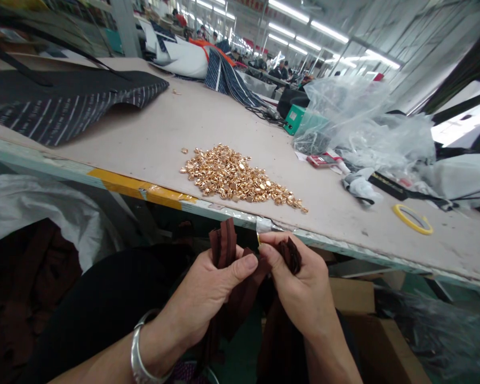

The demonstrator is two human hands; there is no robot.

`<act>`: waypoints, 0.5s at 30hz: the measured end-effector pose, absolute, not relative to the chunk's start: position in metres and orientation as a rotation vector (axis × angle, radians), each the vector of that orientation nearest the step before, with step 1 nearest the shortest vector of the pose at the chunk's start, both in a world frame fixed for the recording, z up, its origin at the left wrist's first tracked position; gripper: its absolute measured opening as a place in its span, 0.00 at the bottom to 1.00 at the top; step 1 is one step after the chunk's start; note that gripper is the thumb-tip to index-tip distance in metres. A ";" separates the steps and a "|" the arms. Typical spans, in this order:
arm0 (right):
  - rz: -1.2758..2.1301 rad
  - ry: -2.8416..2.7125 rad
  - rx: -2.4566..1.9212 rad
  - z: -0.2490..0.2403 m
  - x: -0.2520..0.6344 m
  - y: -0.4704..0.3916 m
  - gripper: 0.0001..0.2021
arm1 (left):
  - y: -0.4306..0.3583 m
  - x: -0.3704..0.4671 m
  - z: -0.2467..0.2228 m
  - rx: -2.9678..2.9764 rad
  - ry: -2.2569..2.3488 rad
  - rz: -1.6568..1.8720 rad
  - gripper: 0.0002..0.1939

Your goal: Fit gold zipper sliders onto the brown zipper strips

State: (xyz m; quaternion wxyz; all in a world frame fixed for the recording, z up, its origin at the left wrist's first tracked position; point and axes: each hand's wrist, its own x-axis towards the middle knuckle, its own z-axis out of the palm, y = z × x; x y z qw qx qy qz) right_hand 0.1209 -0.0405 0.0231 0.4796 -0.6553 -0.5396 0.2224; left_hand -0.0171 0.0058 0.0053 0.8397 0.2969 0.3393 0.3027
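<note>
My left hand (pixel 210 282) is closed round dark brown zipper tape (pixel 225 242), whose folded ends stick up above the fingers. The silver bangle (pixel 138 349) is on that wrist. To its right, my right hand (pixel 300 277) pinches a small gold piece (pixel 258 238) between thumb and forefinger, with more brown tape bunched in its curled fingers. Brown tape also runs between the hands and hangs below them. Both hands are just in front of the table edge. Beyond them a pile of small gold metal pieces (pixel 232 176) lies on the table (pixel 144 144).
Dark striped fabric (pixel 76 101) lies at the table's left. On the right are clear plastic bags (pixel 356 117), a green box (pixel 294 118) and a yellow tape roll (pixel 413 219). A cardboard box (pixel 384 341) stands below; a white sack (pixel 56 208) is at lower left.
</note>
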 end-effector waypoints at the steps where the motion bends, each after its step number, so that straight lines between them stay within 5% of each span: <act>1: 0.566 -1.252 -1.606 0.022 0.119 -0.040 0.05 | 0.006 -0.017 0.005 0.629 0.716 0.641 0.14; 15: 0.839 -0.934 -1.369 0.002 0.122 -0.063 0.09 | 0.004 -0.011 0.008 0.552 0.767 0.712 0.15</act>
